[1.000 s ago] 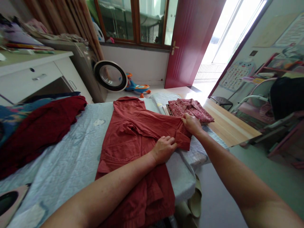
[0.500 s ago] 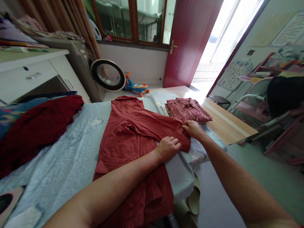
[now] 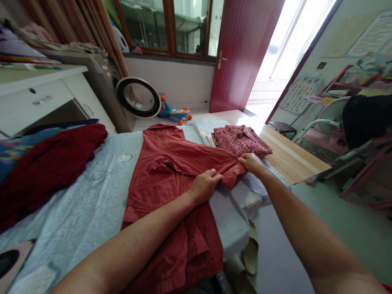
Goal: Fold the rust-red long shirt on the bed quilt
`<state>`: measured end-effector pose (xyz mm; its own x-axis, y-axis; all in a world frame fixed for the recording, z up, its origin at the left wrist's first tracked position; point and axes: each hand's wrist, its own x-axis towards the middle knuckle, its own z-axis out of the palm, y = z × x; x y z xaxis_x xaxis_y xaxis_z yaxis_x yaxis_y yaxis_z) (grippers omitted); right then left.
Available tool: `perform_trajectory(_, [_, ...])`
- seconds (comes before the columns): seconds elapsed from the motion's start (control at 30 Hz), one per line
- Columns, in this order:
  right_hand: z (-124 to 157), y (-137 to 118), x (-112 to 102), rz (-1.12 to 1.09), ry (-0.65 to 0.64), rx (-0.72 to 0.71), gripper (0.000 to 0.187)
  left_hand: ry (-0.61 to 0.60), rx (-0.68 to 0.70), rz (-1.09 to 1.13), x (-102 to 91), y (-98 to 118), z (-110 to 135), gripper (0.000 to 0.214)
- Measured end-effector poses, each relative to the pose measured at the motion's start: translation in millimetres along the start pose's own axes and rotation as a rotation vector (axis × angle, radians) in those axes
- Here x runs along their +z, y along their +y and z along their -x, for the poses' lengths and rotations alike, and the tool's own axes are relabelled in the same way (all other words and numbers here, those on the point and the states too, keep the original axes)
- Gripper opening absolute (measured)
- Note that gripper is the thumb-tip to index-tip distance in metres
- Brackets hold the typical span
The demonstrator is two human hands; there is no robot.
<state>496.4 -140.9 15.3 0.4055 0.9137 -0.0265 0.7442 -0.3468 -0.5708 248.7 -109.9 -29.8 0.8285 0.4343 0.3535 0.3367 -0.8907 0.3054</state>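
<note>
A rust-red garment (image 3: 156,183), which looks like a jacket or shirt with a collar and pockets, lies spread over the pale blue quilted bed cover (image 3: 104,179). One sleeve stretches toward the right. My right hand (image 3: 251,163) is closed on the upper corner of the sleeve's end. Lower and to the left, my left hand (image 3: 204,185) pinches the sleeve's near edge. Just beyond the sleeve lies a folded red patterned shirt (image 3: 241,139) on other folded cloth.
Dark red clothing (image 3: 55,159) is heaped at left. A washing machine door (image 3: 138,98) hangs open behind the bed. Beyond are a blue-orange ride-on toy (image 3: 176,112) and a red door (image 3: 241,53). Slippers (image 3: 251,249) lie below the bed edge; a chair (image 3: 324,134) stands right.
My left hand has moved left and slightly up along the sleeve's near edge. The sleeve end has lifted and is pulled tauter. My right hand keeps its hold, shifted slightly.
</note>
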Motion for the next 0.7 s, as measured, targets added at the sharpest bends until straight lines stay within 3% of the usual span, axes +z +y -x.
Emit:
perform_trajectory(0.17, [11.7,-3.7,-3.5,-0.275,-0.117,0.158,0.028,0.023,0.015,0.131,-0.3,7.2,-7.5,0.022])
perform_trajectory(0.3, [22.1,-2.7,-4.1,-0.485,-0.22,0.08,0.03,0.088,-0.055,0.35,4.1,13.0,-14.8,0.022])
perform_trajectory(0.43, [21.7,2.2,-0.3,-0.558,-0.089,0.03,0.031,0.163,-0.135,0.449,8.4,11.4,-15.8,0.026])
perform_trajectory(0.57, [15.5,7.1,1.4,-0.488,0.096,0.039,0.03,0.133,-0.142,0.466,6.0,0.7,-10.6,0.014])
perform_trajectory(0.7, [13.5,7.7,2.2,-0.455,0.125,0.067,0.031,0.144,-0.168,0.518,2.0,-9.0,-7.5,0.01])
